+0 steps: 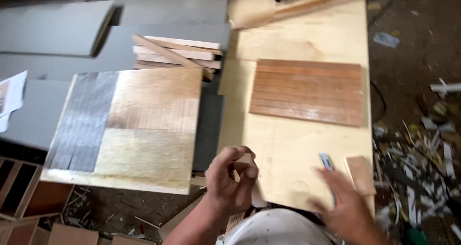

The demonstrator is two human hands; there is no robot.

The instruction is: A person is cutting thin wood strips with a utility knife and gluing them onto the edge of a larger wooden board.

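Left hand (229, 180) at the near edge of the plywood bench (293, 144), fingers curled together and pinched on a small pale wood piece (246, 159); the piece sits at the fingertips, just over the bench edge. Right hand (343, 204) blurred, fingers spread and flat, low over the bench near corner; whether it touches anything cannot be told. Just beyond its fingertips lies a blue and red pencil-like tool (326, 162), and just right of that a small reddish wood block (360, 174) at the bench edge. Mid-bench: a panel of reddish-brown slats (307, 91) laid side by side, flat, well apart from both hands. Far end: a round wooden disc (250, 6) and a long wood strip (314, 5) beside it. Left of the bench, a large board (139, 129) with a dark grey band and golden patches; behind it a stack of pale wood strips (180, 53). Open wooden box frame (17, 182) at lower left, contents not visible. Scraps and offcuts (422, 149) litter the floor on the right.
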